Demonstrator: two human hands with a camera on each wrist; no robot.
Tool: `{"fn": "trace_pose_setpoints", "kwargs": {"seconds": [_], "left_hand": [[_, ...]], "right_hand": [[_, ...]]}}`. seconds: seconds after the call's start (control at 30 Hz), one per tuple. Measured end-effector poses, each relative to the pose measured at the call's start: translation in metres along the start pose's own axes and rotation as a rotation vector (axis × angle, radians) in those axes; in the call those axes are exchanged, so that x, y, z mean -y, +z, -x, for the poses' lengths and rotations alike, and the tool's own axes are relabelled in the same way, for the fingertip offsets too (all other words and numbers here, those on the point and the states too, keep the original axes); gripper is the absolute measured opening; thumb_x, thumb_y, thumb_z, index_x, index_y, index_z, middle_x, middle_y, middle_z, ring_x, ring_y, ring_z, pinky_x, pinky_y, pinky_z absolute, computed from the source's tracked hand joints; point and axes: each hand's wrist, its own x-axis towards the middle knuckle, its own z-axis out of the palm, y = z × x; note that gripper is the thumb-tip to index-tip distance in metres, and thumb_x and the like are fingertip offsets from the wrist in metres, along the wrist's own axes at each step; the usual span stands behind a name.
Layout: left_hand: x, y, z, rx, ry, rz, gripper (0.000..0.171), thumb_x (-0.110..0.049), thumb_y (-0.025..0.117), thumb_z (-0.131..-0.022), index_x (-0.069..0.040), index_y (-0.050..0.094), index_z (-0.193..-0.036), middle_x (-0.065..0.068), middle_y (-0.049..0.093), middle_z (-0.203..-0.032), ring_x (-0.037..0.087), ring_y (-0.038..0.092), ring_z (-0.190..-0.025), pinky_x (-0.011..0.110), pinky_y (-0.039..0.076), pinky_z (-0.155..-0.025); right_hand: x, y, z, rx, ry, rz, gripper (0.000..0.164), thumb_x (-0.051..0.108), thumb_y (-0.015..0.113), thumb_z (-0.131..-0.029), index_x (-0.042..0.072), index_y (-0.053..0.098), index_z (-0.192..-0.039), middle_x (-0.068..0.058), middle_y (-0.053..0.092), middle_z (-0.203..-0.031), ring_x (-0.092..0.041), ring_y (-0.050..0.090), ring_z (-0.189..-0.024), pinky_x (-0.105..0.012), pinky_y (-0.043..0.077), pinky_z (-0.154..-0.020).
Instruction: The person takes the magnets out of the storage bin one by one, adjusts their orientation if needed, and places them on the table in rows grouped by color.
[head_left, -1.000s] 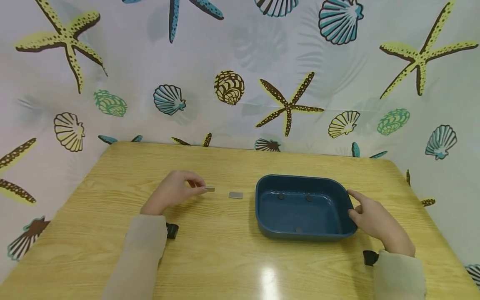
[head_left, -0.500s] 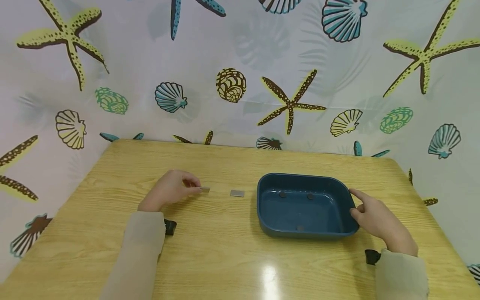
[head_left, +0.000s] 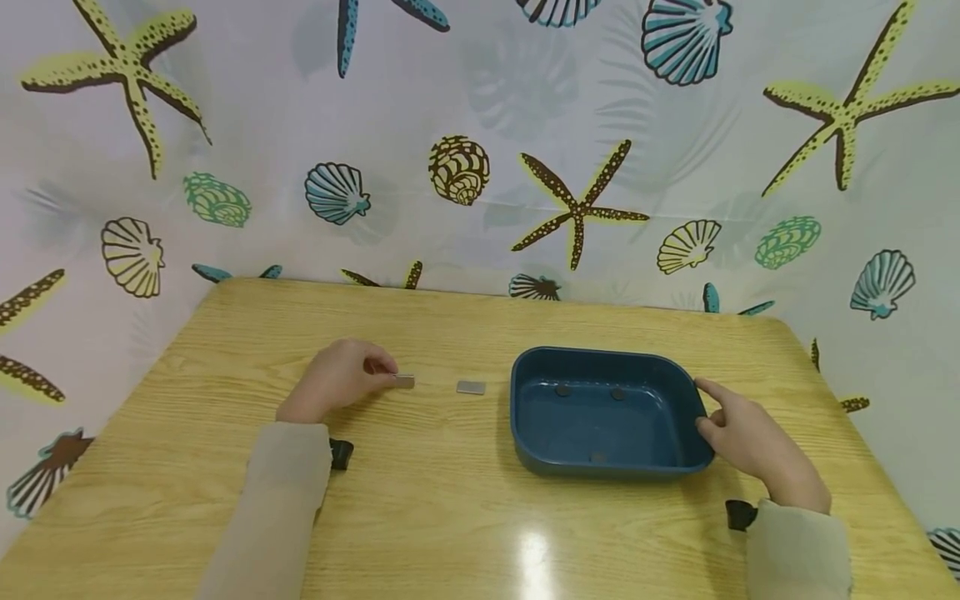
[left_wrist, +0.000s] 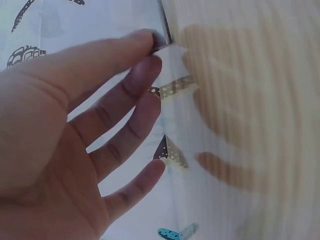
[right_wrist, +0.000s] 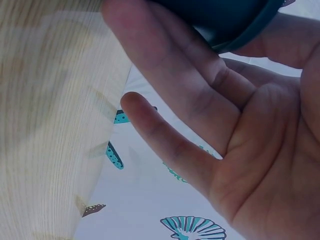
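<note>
My left hand (head_left: 343,381) pinches a small flat grey rectangular piece (head_left: 405,381) between thumb and forefinger, low over the wooden table. The left wrist view shows the piece (left_wrist: 159,41) end-on at the fingertips, its far end blurred, while the other fingers spread loosely below. A second grey rectangular piece (head_left: 471,387) lies on the table a little to the right. Further right is a dark blue rectangular bin (head_left: 611,468) with rounded corners. My right hand (head_left: 757,442) holds its right wall, and in the right wrist view the bin's side (right_wrist: 220,20) sits between thumb and fingers.
Inside the bin, dark round spots (head_left: 562,390) show on its floor. Behind the wooden table (head_left: 420,517) hangs a pale cloth (head_left: 405,108) printed with shells and starfish. Black straps circle both wrists below the beige sleeves.
My left hand has shifted slightly left with its grey piece, widening the gap to the second piece. The right hand and the bin stay where they were.
</note>
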Motion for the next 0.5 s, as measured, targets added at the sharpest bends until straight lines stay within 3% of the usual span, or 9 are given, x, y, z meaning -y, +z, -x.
{"fn": "trace_pose_setpoints", "kwargs": {"seconds": [0.13, 0.3, 0.5], "left_hand": [[-0.0009, 0.0015, -0.0008, -0.012, -0.007, -0.013, 0.015, -0.019, 0.078, -0.092, -0.012, 0.081, -0.105, 0.005, 0.076, -0.097, 0.018, 0.066, -0.085, 0.041, 0.056, -0.080], [-0.0043, 0.0028, -0.0026, 0.018, -0.011, -0.017, 0.021, -0.023, 0.079, -0.091, -0.011, 0.080, -0.109, 0.007, 0.077, -0.104, 0.020, 0.069, -0.091, 0.044, 0.057, -0.086], [-0.0071, 0.0038, -0.0027, 0.052, -0.006, -0.032, 0.017, -0.018, 0.078, -0.092, -0.010, 0.081, -0.107, 0.010, 0.076, -0.107, 0.021, 0.070, -0.093, 0.045, 0.058, -0.087]], "right_hand": [[-0.0009, 0.0005, -0.0007, 0.005, 0.002, -0.005, 0.067, 0.013, 0.051, -0.105, -0.003, 0.020, -0.162, -0.024, 0.072, -0.112, -0.020, 0.060, -0.075, -0.036, 0.046, -0.070], [-0.0012, -0.0007, -0.0007, 0.003, 0.005, -0.006, 0.067, 0.013, 0.051, -0.105, -0.003, 0.020, -0.162, -0.027, 0.070, -0.115, -0.020, 0.060, -0.078, -0.035, 0.046, -0.070], [-0.0017, 0.0007, -0.0001, 0.000, 0.003, -0.013, 0.066, 0.013, 0.051, -0.105, -0.003, 0.021, -0.162, -0.026, 0.071, -0.114, -0.020, 0.061, -0.079, -0.035, 0.046, -0.070]]}}
